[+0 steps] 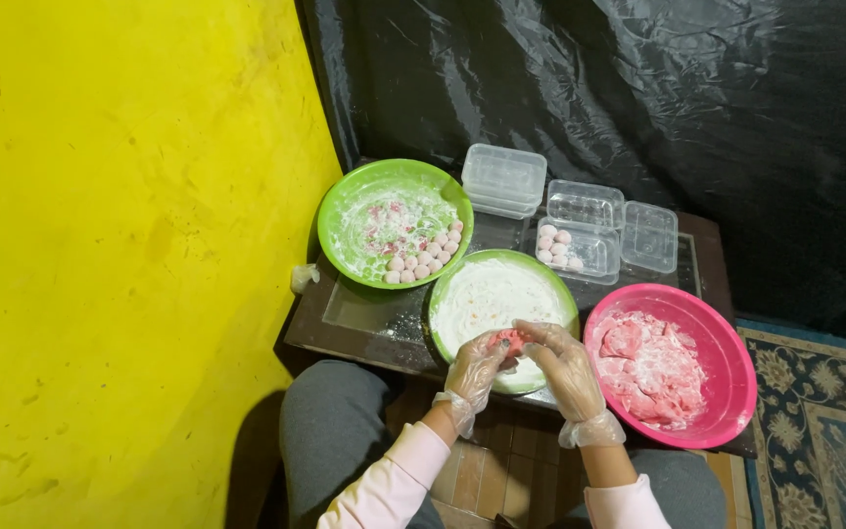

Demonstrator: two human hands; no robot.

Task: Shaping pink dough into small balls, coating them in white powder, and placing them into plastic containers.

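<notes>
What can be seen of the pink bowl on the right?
The pink bowl is round, looks like plastic, and sits upright at the right end of the dark low table, its near rim past the edge. It holds floured pink dough lumps. The gloved right hand is just left of it, apparently not touching.

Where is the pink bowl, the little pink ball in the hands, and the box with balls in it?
pink bowl [731, 355]: head view, on its bare right rim.
pink dough piece [511, 340]: head view, on its middle, between both gloved hands.
clear box with balls [594, 257]: head view, on its bare floor.
</notes>
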